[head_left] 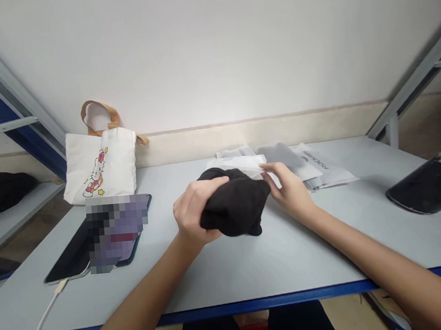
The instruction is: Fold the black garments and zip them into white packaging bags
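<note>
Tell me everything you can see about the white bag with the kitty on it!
The tote bag is made of white cloth that looks like canvas. Its front shows a Hello Kitty picture in red and yellow, with little yellow stars. Its tan handle loops up at the top, and a strap end flops out to the side. The bag stands upright on the table, right by the wall. I can't tell whether anything is inside.
</note>
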### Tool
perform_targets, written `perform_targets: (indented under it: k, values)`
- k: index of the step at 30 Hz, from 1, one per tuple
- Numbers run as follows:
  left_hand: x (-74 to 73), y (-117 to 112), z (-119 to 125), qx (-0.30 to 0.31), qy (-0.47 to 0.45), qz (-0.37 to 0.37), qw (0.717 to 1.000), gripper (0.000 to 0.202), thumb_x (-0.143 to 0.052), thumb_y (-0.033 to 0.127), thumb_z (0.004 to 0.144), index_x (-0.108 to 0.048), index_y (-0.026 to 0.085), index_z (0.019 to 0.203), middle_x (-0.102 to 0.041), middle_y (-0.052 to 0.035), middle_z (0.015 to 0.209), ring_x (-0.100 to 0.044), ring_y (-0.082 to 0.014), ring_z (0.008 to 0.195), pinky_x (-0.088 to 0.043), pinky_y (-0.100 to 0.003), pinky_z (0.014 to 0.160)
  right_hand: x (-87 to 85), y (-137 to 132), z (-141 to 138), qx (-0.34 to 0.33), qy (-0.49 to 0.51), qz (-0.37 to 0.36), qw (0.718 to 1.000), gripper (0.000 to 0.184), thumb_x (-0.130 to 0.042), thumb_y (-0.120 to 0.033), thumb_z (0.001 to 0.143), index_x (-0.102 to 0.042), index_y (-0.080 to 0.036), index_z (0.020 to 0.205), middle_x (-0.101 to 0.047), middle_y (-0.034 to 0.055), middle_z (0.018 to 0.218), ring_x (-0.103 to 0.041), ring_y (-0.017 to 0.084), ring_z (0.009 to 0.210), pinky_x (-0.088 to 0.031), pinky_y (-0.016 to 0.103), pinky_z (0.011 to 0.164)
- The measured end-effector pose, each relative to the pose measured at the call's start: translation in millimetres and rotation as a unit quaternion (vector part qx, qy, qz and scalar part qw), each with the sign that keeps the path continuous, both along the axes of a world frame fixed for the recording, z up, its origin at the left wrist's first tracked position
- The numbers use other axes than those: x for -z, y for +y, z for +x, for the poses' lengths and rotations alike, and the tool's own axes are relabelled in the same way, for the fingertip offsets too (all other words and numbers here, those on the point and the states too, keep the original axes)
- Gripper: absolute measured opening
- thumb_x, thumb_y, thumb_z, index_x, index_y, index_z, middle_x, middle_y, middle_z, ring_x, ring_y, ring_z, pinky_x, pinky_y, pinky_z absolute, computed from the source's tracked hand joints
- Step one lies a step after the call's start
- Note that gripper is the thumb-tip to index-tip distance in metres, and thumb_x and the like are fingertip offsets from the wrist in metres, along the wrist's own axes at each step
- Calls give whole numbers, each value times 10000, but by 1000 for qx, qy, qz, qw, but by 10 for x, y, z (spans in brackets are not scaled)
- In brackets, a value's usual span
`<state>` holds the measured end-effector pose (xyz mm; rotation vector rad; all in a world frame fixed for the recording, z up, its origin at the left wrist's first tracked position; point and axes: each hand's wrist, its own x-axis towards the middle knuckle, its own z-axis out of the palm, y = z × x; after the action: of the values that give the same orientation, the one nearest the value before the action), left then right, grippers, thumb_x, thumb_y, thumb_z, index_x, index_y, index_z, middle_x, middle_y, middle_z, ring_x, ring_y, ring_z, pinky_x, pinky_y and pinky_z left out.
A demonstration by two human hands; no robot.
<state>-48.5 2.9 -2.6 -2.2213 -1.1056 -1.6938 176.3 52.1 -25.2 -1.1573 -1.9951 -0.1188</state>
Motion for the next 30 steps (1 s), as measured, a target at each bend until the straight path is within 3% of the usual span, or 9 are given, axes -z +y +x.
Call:
perform_targets:
  k: [4,7,9,11,15,17,23,26,30]
  values:
    - [-82,35,2,-42,-57,35,997,166,-549,264,762,-609,201,903,-646,-13,750,-603,-152,673,-479,-253,633,16,20,-74,-90,-46,-83,991,213,-378,-250,917,-538,-239,1057,-576,76,1194,-557,250,1090,-466,403,884]
    - [-151,87,36,-66,-154,-97,981,122,-575,310,788,-602,192,787,-566,19,634,-543,-122,598,-443,-227,591,-38,-64,-63,-69,31,-73,994,229,-382,-320,929,-566,-248,1045,-606,67,1116,-565,243,1052,-454,409,888]
    - [-176,126,58,-22,-266,-219,938,177,-579,369,793,-591,192,784,-532,30,620,-499,-100,537,-420,-212,526,-86,-150,-40,-85,120,-87,985,306,-319,-391,949,-565,-255,1070,-614,64,1065,-577,231,1011,-462,407,869]
    - [-176,162,75,56,-371,-330,866,208,-604,398,772,-564,196,798,-481,56,586,-401,-64,429,-373,-195,435,-117,-233,-42,-154,174,-160,959,375,-283,-456,947,-515,-269,1174,-593,69,1118,-578,228,1010,-477,413,858]
    - [-164,191,82,174,-450,-457,747,236,-638,373,746,-488,191,745,-396,92,527,-308,-25,365,-328,-156,386,-117,-305,-113,-236,171,-323,900,652,-577,-439,823,-262,-322,1381,-498,66,1290,-505,245,1149,-459,429,929]
    - [-200,185,52,179,-448,-470,740,266,-648,365,736,-455,186,693,-362,99,490,-307,-22,359,-300,-142,369,-143,-283,-104,-233,197,-369,878,698,-631,-376,785,-266,-317,1377,-556,57,1218,-534,239,1112,-469,427,920]
    - [-417,149,-211,202,-326,-560,734,324,-618,430,759,-451,195,610,-291,104,407,-221,-28,309,-270,-162,324,-415,-151,229,-218,246,-513,793,417,-595,-371,807,-513,-294,1208,-660,20,1022,-640,209,926,-531,342,795]
    - [-398,131,-353,196,-174,-582,770,232,-632,432,758,-548,216,762,-452,79,483,-332,-49,319,-347,-192,347,-395,-79,335,-169,149,-500,836,412,-603,-444,791,-556,-263,1157,-660,13,820,-646,192,740,-532,322,636]
    - [-217,95,-491,171,20,-559,811,339,-662,405,732,-572,238,1013,-646,8,758,-558,-113,460,-443,-223,394,-222,-19,306,-107,52,-320,940,374,-596,-459,785,-574,-240,1087,-636,29,851,-602,183,724,-497,325,620]
